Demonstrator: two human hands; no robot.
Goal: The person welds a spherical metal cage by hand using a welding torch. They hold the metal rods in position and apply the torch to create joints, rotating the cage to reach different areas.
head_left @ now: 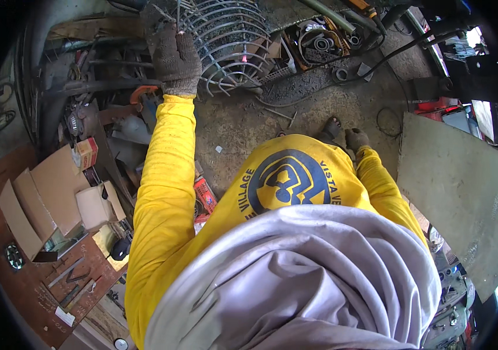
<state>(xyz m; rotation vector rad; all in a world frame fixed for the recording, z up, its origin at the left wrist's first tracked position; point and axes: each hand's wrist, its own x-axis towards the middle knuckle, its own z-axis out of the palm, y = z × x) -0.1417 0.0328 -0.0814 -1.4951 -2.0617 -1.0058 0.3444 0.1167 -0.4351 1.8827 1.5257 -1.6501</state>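
My left hand (177, 64), in a dark knitted work glove, reaches out at the top left. Its fingers are curled around a thin metal rod (179, 10) that sticks up past them; the grip itself is partly hidden. Just right of this hand is a rounded frame of bent metal rods (231, 44), with curved bars side by side. Whether the held rod belongs to the frame, I cannot tell. My right hand (356, 139), also gloved, hangs low at my side with its fingers closed. What it holds, if anything, does not show.
An open cardboard box (56, 189) stands on a brown table (27, 291) with hand tools at left. A crate of metal parts (321, 44) sits beyond the frame. A T-shaped metal piece (284, 115) and cables lie on the floor. A large grey sheet (461, 198) leans at right.
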